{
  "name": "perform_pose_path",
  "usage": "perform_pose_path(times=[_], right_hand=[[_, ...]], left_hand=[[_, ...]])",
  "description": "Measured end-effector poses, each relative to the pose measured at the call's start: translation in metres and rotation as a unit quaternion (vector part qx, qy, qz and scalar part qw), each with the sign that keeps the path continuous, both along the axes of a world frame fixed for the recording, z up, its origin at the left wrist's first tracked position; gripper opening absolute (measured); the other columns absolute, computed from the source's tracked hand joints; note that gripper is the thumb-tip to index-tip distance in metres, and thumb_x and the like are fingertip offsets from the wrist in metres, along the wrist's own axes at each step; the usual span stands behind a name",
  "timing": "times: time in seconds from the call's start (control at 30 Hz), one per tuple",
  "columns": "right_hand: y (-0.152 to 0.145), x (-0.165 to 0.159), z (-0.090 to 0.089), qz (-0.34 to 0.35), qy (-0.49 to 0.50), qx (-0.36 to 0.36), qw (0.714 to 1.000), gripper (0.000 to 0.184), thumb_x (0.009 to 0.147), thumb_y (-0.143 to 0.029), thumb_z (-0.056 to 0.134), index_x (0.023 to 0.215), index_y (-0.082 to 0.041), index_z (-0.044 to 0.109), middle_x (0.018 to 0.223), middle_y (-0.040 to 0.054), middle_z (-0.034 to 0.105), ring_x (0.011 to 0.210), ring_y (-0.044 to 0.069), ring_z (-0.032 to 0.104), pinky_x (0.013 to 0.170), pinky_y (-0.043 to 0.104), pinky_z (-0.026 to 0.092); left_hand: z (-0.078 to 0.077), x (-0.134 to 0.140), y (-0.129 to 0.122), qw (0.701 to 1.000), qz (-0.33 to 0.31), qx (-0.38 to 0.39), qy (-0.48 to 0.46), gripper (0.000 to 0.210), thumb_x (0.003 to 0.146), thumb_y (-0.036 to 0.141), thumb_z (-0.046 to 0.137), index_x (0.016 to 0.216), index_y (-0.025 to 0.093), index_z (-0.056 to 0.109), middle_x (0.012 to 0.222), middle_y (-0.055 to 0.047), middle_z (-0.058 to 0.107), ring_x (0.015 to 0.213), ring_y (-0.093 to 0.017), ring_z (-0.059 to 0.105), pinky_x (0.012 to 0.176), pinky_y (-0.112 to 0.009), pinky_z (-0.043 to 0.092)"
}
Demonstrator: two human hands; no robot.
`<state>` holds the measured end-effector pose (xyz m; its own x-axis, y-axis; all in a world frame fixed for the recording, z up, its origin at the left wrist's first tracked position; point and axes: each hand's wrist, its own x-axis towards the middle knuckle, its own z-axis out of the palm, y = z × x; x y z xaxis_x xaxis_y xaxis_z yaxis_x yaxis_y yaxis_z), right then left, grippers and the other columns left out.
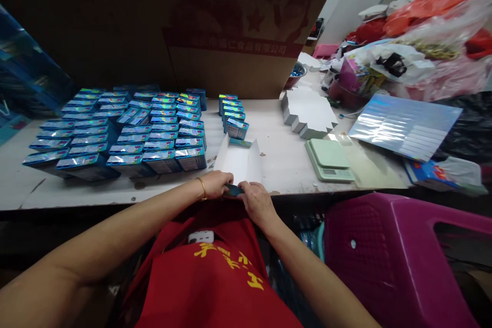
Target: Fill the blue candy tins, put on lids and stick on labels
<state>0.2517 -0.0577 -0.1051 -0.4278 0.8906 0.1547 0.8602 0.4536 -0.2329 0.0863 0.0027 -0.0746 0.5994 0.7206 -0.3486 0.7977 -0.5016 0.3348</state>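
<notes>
A partly folded cardboard box [240, 161], white inside, lies at the table's front edge before me. My left hand [221, 183] closes its fingers on the left side of the box's near flap, which shows dark blue-green. On the flap's right side, my right hand [257, 202] grips with thumb and fingers. The box's far flap and side walls stand up at a slant. Just beyond it, a short row of small blue boxes [236, 128] stands on the table. To the left, several rows of similar blue boxes [157, 156] stand close together.
Right of me are a pale green scale [330, 160], a stack of white cardboard blanks [309, 111] and a shiny silver-blue sheet [403, 125]. A large brown carton [230, 74] stands behind the boxes. A magenta plastic stool [365, 256] is below right; bags pile up [423, 51] behind.
</notes>
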Motion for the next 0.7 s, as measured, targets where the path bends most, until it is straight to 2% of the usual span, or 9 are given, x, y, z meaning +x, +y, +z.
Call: perform_pose_path(times=[0.07, 0.1, 0.17, 0.23, 0.3, 0.4, 0.5, 0.57, 0.7], right_hand=[[-0.008, 0.007, -0.003, 0.004, 0.070, 0.026, 0.997, 0.028, 0.080, -0.019, 0.046, 0.107, -0.018, 0.047, 0.093, 0.0063, 0.061, 0.095, 0.018, 0.053, 0.097, 0.041, 0.028], [-0.013, 0.010, -0.006, -0.018, 0.120, 0.047, 0.991, 0.036, 0.079, -0.021, 0.047, 0.115, -0.019, 0.042, 0.107, 0.0084, 0.056, 0.105, 0.020, 0.047, 0.099, 0.044, 0.024], [-0.023, 0.013, -0.014, -0.099, 0.253, 0.062, 0.960, 0.052, 0.079, -0.024, 0.047, 0.127, -0.019, 0.028, 0.125, 0.0118, 0.042, 0.116, 0.022, 0.038, 0.097, 0.046, 0.028], [-0.031, 0.010, -0.023, -0.149, 0.389, -0.002, 0.909, 0.057, 0.080, -0.024, 0.043, 0.131, -0.017, 0.017, 0.124, 0.0142, 0.042, 0.111, 0.021, 0.045, 0.089, 0.040, 0.040], [-0.035, 0.001, -0.029, -0.143, 0.476, -0.094, 0.863, 0.057, 0.080, -0.020, 0.040, 0.131, -0.016, 0.014, 0.118, 0.0144, 0.048, 0.103, 0.018, 0.052, 0.083, 0.035, 0.046], [-0.035, -0.014, -0.032, -0.150, 0.517, -0.148, 0.830, 0.062, 0.075, -0.014, 0.041, 0.130, -0.016, 0.014, 0.120, 0.0146, 0.045, 0.104, 0.018, 0.051, 0.084, 0.033, 0.046], [-0.033, -0.019, -0.033, -0.172, 0.525, -0.150, 0.820, 0.065, 0.072, -0.012, 0.041, 0.131, -0.018, 0.013, 0.123, 0.0141, 0.042, 0.105, 0.017, 0.050, 0.085, 0.034, 0.045], [-0.032, -0.020, -0.035, -0.171, 0.537, -0.151, 0.813, 0.064, 0.071, -0.012, 0.043, 0.130, -0.020, 0.017, 0.125, 0.0129, 0.040, 0.108, 0.018, 0.048, 0.087, 0.035, 0.044], [-0.034, -0.025, -0.042, -0.177, 0.553, -0.144, 0.801, 0.063, 0.071, -0.012, 0.045, 0.129, -0.019, 0.021, 0.129, 0.0114, 0.035, 0.114, 0.017, 0.041, 0.093, 0.035, 0.038]], left_hand=[[-0.001, 0.002, -0.001, 1.000, 0.015, -0.001, 0.010, 0.021, 0.069, 0.023, 0.052, 0.089, 0.021, 0.058, 0.079, -0.004, 0.063, 0.075, -0.017, 0.056, 0.062, -0.024, 0.039], [-0.001, 0.002, -0.001, 1.000, 0.016, -0.002, 0.011, 0.020, 0.069, 0.024, 0.053, 0.088, 0.022, 0.058, 0.079, -0.003, 0.063, 0.075, -0.017, 0.056, 0.063, -0.024, 0.039], [-0.001, 0.002, 0.000, 1.000, 0.015, 0.000, 0.009, 0.019, 0.069, 0.025, 0.052, 0.086, 0.022, 0.059, 0.079, -0.004, 0.063, 0.076, -0.018, 0.057, 0.063, -0.025, 0.039], [-0.004, 0.001, 0.003, 1.000, 0.014, 0.004, 0.009, 0.018, 0.070, 0.025, 0.051, 0.085, 0.021, 0.060, 0.080, -0.005, 0.063, 0.077, -0.020, 0.057, 0.063, -0.026, 0.039], [-0.008, 0.001, 0.005, 1.000, 0.024, 0.008, 0.008, 0.020, 0.069, 0.024, 0.052, 0.088, 0.021, 0.059, 0.082, -0.006, 0.063, 0.078, -0.021, 0.057, 0.064, -0.027, 0.039], [-0.017, 0.003, 0.001, 0.998, 0.045, 0.027, -0.020, 0.031, 0.068, 0.020, 0.055, 0.099, 0.020, 0.053, 0.089, -0.006, 0.061, 0.080, -0.019, 0.056, 0.067, -0.027, 0.040], [-0.022, 0.004, -0.014, 0.994, 0.016, 0.101, -0.042, 0.021, 0.071, 0.015, 0.050, 0.091, 0.020, 0.056, 0.095, -0.007, 0.058, 0.090, -0.020, 0.052, 0.077, -0.033, 0.037], [-0.023, 0.004, -0.026, 0.988, -0.006, 0.150, -0.036, 0.018, 0.077, 0.016, 0.043, 0.082, 0.020, 0.059, 0.089, -0.006, 0.060, 0.094, -0.021, 0.049, 0.086, -0.042, 0.030], [-0.019, 0.007, -0.039, 0.984, -0.029, 0.175, -0.024, 0.019, 0.079, 0.029, 0.043, 0.089, 0.022, 0.059, 0.078, -0.006, 0.062, 0.090, -0.022, 0.050, 0.091, -0.053, 0.019]])
